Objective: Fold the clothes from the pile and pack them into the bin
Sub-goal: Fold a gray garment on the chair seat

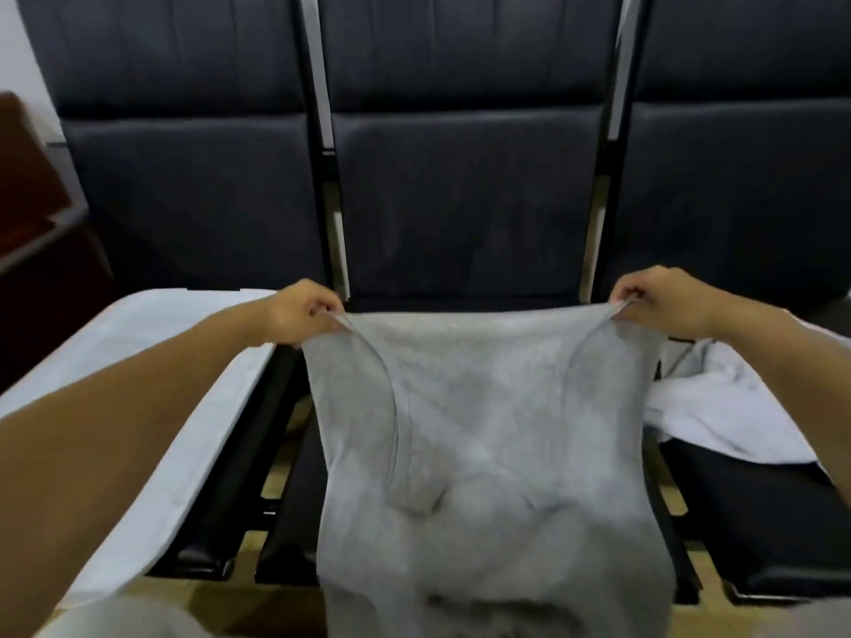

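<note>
Dark padded seats (465, 186) ran across the back, three in a row; the middle seat was the work surface. White bin (152, 407) sat on the left seat, its near wall running along that seat's right edge. White cloth (718, 407) lay heaped on the right seat, likely the rest of the pile.

Grey tank top (483, 430) hung stretched between both hands over the middle seat, body draped toward the seat's front edge and past it. Left hand (301, 313) pinched the left shoulder strap, fingers curled round it. Right hand (658, 299) pinched the right strap the same way. Hands were well apart, fabric taut along the top edge.

Judged step: spreading the top flat before the first fold. Not yet folded, nothing of it in the bin.

Risks as I read them:
- Lower hem ran out of view past the front edge; if laid down as it was, the weight could have dragged the top off the seat.
- Grip was on thin straps only; a shake could have pulled one loose and skewed the lay.
- Seat looked narrow for the garment, with gaps beside it; a side could have slipped into one.
- Right side sat close to the white cloth, so it could have snagged there.
- Frame was motion-blurred, so wrinkles could not be judged.
</note>
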Tool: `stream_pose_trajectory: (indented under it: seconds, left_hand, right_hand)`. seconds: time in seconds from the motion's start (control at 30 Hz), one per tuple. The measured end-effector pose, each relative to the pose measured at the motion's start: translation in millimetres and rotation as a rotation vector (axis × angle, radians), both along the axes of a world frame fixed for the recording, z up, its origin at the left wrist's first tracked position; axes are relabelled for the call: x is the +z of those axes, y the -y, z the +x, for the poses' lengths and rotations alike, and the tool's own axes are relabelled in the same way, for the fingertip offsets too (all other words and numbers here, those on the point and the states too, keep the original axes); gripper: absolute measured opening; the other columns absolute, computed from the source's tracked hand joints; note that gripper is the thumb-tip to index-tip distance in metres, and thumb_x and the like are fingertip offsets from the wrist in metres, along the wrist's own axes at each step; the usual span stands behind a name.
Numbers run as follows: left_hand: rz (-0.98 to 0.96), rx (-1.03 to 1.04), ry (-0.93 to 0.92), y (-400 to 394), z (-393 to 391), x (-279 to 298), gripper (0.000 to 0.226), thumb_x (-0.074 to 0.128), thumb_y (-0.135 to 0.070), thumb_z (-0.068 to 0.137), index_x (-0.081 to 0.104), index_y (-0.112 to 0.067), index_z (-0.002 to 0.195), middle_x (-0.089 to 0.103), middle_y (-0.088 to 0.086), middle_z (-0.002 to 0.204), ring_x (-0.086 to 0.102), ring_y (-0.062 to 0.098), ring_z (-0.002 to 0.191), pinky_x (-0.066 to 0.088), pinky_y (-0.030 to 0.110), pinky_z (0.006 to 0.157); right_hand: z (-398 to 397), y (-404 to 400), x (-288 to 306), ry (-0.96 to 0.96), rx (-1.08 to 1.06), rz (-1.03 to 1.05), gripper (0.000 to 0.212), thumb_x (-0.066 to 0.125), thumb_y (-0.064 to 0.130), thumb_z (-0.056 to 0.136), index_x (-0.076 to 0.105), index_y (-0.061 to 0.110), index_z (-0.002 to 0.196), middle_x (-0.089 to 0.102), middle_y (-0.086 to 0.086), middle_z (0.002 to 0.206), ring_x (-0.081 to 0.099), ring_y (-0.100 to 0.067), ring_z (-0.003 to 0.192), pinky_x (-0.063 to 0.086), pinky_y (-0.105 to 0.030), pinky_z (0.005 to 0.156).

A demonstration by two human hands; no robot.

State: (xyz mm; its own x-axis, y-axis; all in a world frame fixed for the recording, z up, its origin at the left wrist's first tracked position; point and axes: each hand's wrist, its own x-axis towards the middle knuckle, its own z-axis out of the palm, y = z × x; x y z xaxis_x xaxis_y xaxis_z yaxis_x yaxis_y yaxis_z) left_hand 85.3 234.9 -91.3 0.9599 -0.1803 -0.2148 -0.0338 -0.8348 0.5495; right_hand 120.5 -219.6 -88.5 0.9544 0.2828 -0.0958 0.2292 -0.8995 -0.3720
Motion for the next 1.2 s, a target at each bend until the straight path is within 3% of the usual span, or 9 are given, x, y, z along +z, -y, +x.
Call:
stream_pose_trajectory:
  seconds: [0.2,0.5,0.63,0.7,0.77,0.87,0.93,1.07,1.2]
  left_hand:
    - [0.156,0.042,0.178,10,65,-17,0.020,0.058,-0.024,0.098,0.067,-0.007,0.093,0.063,0.005,0.083,0.058,0.023,0.084,0.045,0.034,0.076]
    - [0.043,0.048,0.419,10,64,4,0.010,0.059,-0.016,0.098,0.068,-0.013,0.097,0.065,0.003,0.089,0.060,0.014,0.080,0.048,0.030,0.076]
    - [0.065,-0.063,0.376,10,19,-9,0.024,0.061,-0.005,0.093,0.065,-0.029,0.089,0.068,0.002,0.088,0.065,0.022,0.080,0.054,0.030,0.071]
    - [-0.043,-0.073,0.137,12,-6,-34,0.024,0.067,-0.005,0.089,0.064,-0.028,0.094,0.066,-0.001,0.096,0.062,0.015,0.082,0.057,0.031,0.077]
    - [0.099,-0.227,-0.099,18,-34,-65,0.041,0.074,-0.026,0.084,0.057,-0.028,0.122,0.056,-0.010,0.118,0.054,0.006,0.102,0.051,0.021,0.089]
    - [0.350,-0.318,-0.075,24,-56,-120,0.079,0.069,-0.059,0.078,0.031,-0.041,0.145,0.034,-0.022,0.142,0.035,0.005,0.128,0.038,0.032,0.108]
    - [0.427,-0.273,0.030,35,-58,-146,0.065,0.059,-0.055,0.088,0.033,-0.035,0.144,0.034,-0.015,0.143,0.034,0.012,0.130,0.039,0.039,0.108]
    - [0.678,-0.246,0.171,65,-47,-156,0.037,0.052,-0.015,0.095,0.046,-0.017,0.132,0.046,0.000,0.137,0.044,0.020,0.128,0.042,0.031,0.104]
    - [0.637,-0.335,0.226,91,-49,-121,0.023,0.050,-0.025,0.089,0.061,-0.023,0.109,0.063,-0.004,0.117,0.057,0.015,0.112,0.033,0.029,0.099]
  right_hand:
    - [69,5,-21,0.146,-0.084,-0.051,0.009,0.062,0.020,0.094,0.061,0.028,0.090,0.064,-0.009,0.103,0.061,-0.034,0.098,0.052,-0.051,0.089]
    - [80,-4,12,0.210,-0.066,0.087,0.006,0.062,0.017,0.095,0.065,0.018,0.100,0.062,-0.009,0.101,0.059,-0.028,0.095,0.049,-0.040,0.083]
    - [34,-5,8,0.177,0.036,0.046,0.024,0.065,0.008,0.091,0.062,0.031,0.088,0.067,-0.003,0.093,0.064,-0.022,0.087,0.050,-0.036,0.078]
    - [11,-4,-10,0.015,0.096,-0.115,0.032,0.068,0.010,0.089,0.058,0.040,0.086,0.068,0.001,0.099,0.065,-0.018,0.090,0.051,-0.034,0.081]
    - [-17,-7,-31,-0.226,0.103,-0.377,0.025,0.064,0.019,0.091,0.057,0.040,0.104,0.062,0.004,0.119,0.060,-0.014,0.102,0.048,-0.028,0.089]
    - [-51,-22,-71,-0.264,0.014,-0.455,0.039,0.054,0.021,0.094,0.050,0.036,0.130,0.053,0.000,0.136,0.056,-0.021,0.118,0.047,-0.033,0.098]
    - [-74,-51,-81,-0.214,0.021,-0.354,0.033,0.053,0.030,0.095,0.052,0.033,0.127,0.054,-0.001,0.135,0.056,-0.024,0.120,0.047,-0.034,0.097]
    - [-110,-113,-78,-0.256,0.170,-0.149,0.040,0.057,0.040,0.095,0.052,0.029,0.133,0.054,0.002,0.135,0.052,-0.019,0.124,0.043,-0.039,0.105]
    - [-114,-166,-91,-0.056,0.303,-0.092,0.076,0.072,0.035,0.084,0.031,0.022,0.147,0.041,0.001,0.145,0.037,-0.020,0.135,0.031,-0.039,0.111]
